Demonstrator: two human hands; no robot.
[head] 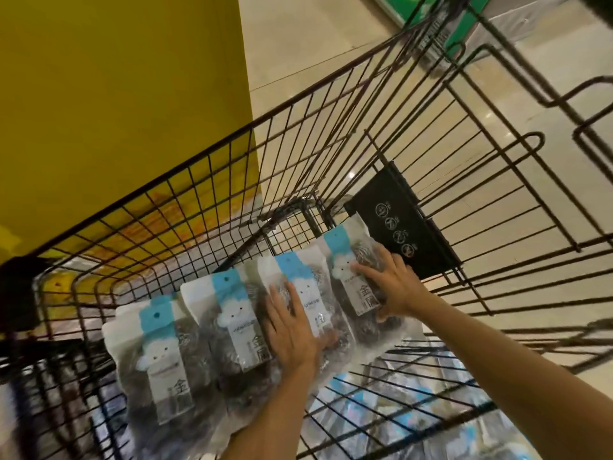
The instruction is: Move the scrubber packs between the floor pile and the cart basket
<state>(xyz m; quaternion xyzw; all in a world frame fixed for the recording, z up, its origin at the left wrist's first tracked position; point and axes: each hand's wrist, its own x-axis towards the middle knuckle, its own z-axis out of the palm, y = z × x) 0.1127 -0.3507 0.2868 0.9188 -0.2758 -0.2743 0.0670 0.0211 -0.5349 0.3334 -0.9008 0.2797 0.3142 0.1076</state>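
Pressing flat with straight fingers, the left hand (290, 330) rests on the third packet (298, 293) of four scourer packets lying in a row inside the wire cart (199, 200). The right hand (393, 283) grips the end packet (351, 273), near the black plate (403, 224).

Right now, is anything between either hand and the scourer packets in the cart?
Nothing visible. The left hand lies flat on the third scourer packet in the row, and the right hand grips the far-right packet, inside the wire cart.
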